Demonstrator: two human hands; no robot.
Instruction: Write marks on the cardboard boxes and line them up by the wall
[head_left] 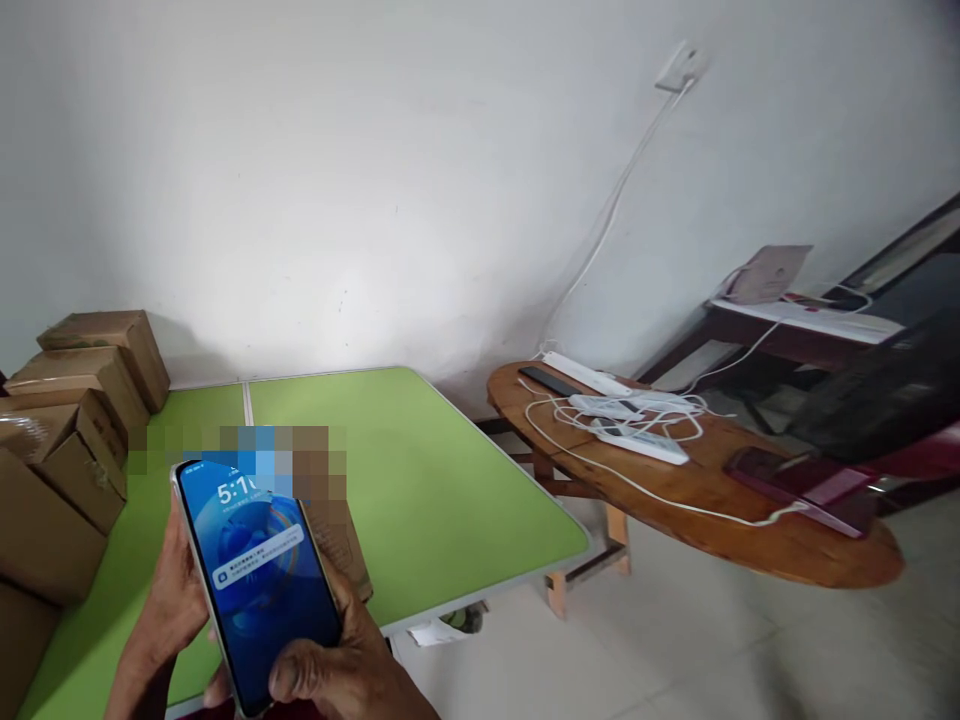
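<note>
A smartphone is held upright and slightly tilted at the lower left, its lit blue lock screen showing the time and a notification. My left hand grips the phone along its left edge, with most fingers hidden behind it. Around the lower right side is my right hand, its thumb lying over the bottom of the screen. Partly hidden behind the phone, a small cardboard box rests on the green table. A blurred patch covers the phone's top edge.
Several cardboard boxes line the table's left side. To the right, a wooden oval table carries white power strips, tangled cables and a dark red object. A cable climbs to a wall socket.
</note>
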